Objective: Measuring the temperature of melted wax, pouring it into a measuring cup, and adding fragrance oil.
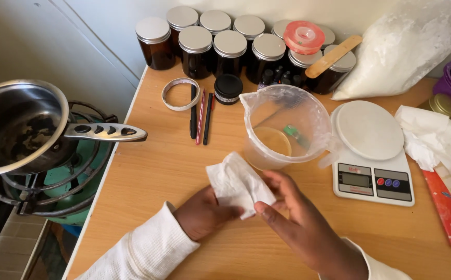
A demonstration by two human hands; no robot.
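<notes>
The tissue (238,182) sits folded between my two hands, low on the wooden table (158,171), just in front of the jug (285,127). My left hand (202,212) grips it from below, fingers closed on its lower edge. My right hand (300,215) pinches its right corner between thumb and fingertips. The clear plastic jug holds a little yellowish liquid and a green-tipped stick. Just right of it stands a white scale (373,155). Behind it are brown jars (230,49) with silver lids. Three pens (200,115) and a tape ring (180,94) lie to the left. A steel pan (20,127) rests on a burner off the table's left edge.
</notes>
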